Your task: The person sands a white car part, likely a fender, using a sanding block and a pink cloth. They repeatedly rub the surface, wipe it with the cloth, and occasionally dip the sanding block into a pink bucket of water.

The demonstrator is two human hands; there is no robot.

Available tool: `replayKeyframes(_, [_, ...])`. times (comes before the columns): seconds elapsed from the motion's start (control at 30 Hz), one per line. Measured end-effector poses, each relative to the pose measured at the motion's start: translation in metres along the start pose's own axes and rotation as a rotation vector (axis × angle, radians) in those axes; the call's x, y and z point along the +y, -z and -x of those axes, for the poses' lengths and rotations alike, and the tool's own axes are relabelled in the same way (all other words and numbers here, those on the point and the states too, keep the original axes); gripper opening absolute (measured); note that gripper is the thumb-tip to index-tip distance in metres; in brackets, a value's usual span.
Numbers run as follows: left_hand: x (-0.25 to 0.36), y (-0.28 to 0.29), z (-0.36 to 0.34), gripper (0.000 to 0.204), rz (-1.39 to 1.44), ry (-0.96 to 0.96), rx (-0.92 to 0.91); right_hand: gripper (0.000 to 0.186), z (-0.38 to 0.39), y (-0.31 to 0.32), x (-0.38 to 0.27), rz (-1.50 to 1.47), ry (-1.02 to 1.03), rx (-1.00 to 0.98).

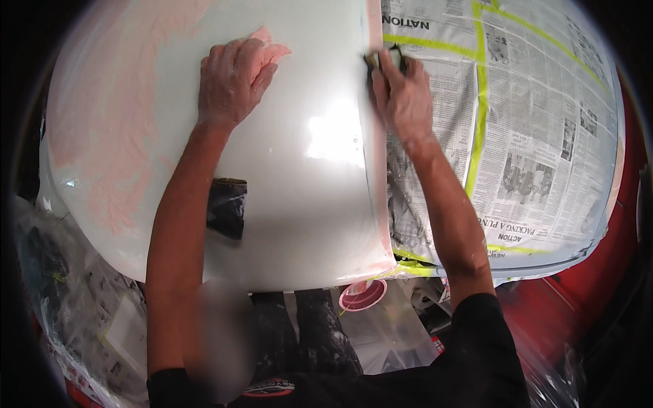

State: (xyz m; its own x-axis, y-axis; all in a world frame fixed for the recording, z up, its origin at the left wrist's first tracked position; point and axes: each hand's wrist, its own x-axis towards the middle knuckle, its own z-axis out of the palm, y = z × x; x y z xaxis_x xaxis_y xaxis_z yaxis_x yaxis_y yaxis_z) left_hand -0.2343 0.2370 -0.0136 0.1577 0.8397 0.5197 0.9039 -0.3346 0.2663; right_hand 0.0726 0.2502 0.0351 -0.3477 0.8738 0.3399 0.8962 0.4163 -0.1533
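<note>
My left hand (228,85) has its fingers curled on a crumpled pink cloth (271,52) on the white, curved panel (286,224), at the upper left. My right hand (401,98) grips a small dark block (372,62) at the pinkish strip (381,231) along the panel's right-hand edge, where newspaper masking begins. A dark, square sheet (226,209) lies on the panel beside my left forearm. Pale pink patches (109,149) mark the panel's left part.
Newspaper (537,136) held by yellow-green tape (481,95) covers the right half. A pink-rimmed container (362,294) stands below the front edge. Plastic sheeting (75,299) hangs at lower left, and a red surface (578,299) shows at right.
</note>
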Motion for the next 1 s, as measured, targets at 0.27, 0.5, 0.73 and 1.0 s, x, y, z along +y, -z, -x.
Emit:
replayKeyframes(0.27, [0.006, 0.003, -0.002, 0.046, 0.001, 0.028, -0.032, 0.044, -0.035, -0.016, 0.02, 0.066, 0.071, -0.011])
replayKeyframes(0.5, [-0.003, 0.007, -0.009, 0.044, 0.048, 0.018, -0.07, 0.038, 0.01, 0.01, -0.009, -0.04, 0.007, -0.014])
replayKeyframes(0.73, [-0.022, -0.002, -0.004, 0.046, -0.102, -0.085, -0.08, 0.042, -0.075, -0.029, 0.007, 0.015, 0.023, -0.063])
replayKeyframes(1.0, [0.0, 0.018, -0.013, 0.037, 0.136, -0.046, -0.005, 0.046, -0.063, -0.015, -0.003, 0.019, -0.158, -0.148])
